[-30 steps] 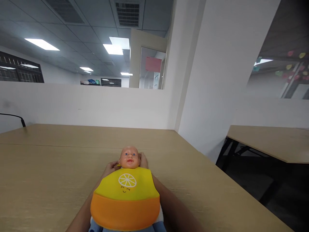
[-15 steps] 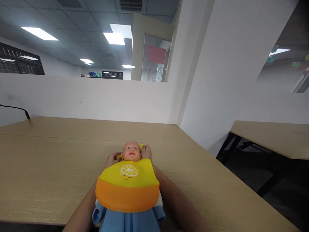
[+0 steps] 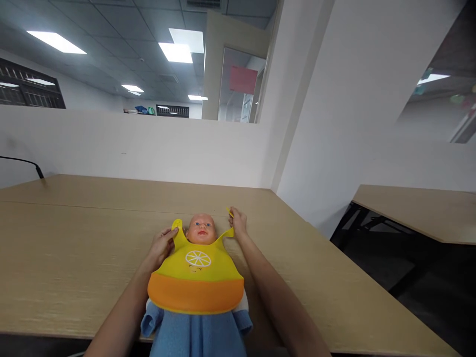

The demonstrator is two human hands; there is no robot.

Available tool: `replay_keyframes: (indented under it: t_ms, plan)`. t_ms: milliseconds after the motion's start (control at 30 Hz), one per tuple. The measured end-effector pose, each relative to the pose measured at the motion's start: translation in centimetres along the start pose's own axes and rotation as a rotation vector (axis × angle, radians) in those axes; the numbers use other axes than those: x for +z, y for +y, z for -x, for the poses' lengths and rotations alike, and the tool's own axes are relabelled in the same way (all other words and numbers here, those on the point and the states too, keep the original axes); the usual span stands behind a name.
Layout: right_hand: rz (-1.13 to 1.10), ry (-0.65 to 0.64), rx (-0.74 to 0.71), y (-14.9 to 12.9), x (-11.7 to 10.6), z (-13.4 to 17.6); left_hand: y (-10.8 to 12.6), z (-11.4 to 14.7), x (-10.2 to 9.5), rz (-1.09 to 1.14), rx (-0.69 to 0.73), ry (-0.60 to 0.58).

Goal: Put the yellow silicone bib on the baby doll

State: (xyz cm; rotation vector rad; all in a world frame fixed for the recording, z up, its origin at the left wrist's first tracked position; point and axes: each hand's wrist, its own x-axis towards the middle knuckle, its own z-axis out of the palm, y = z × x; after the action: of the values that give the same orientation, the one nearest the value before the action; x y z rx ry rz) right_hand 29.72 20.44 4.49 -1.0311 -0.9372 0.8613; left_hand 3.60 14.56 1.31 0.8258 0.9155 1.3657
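Note:
A baby doll [image 3: 202, 228] in blue and white clothes [image 3: 197, 334] lies face up on the table, head away from me. Across its chest lies a yellow bib [image 3: 219, 260] with a white citrus slice, a smiling face and an orange pocket [image 3: 197, 295]. On the left of the doll's head, my left hand [image 3: 162, 244] pinches the bib's left neck strap, whose rounded end stands up. My right hand [image 3: 238, 221] grips the other strap, pulled out to the right of the head. Both straps are apart from each other.
The wooden table [image 3: 92, 258] meets a low white wall [image 3: 167, 151] at the back. A black cable [image 3: 39, 171] comes in at the far left. To the right, past a gap, stands a second table [image 3: 412, 208] with black legs.
Both hands have moved outward from beside the doll's neck. The bib's straps now spread to either side of the head, the right one drawn farther out. The view has tilted slightly down.

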Motion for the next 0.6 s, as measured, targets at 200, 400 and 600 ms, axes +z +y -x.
replay_keyframes:
  t_ms: [200, 400, 600]
  plan:
    - [-0.058, -0.235, -0.034, -5.6, 3.0, 1.8, 0.6, 0.9, 0.8, 0.215, 0.039, -0.045]
    - [0.307, -0.731, -0.274, -7.3, 7.2, 7.4, 0.8, 1.4, 0.8, 0.209, 0.074, -0.151]
    - [0.801, -0.728, -0.534, -5.8, 8.3, 9.2, 0.3, 1.2, 0.4, 0.114, 0.129, -0.21]
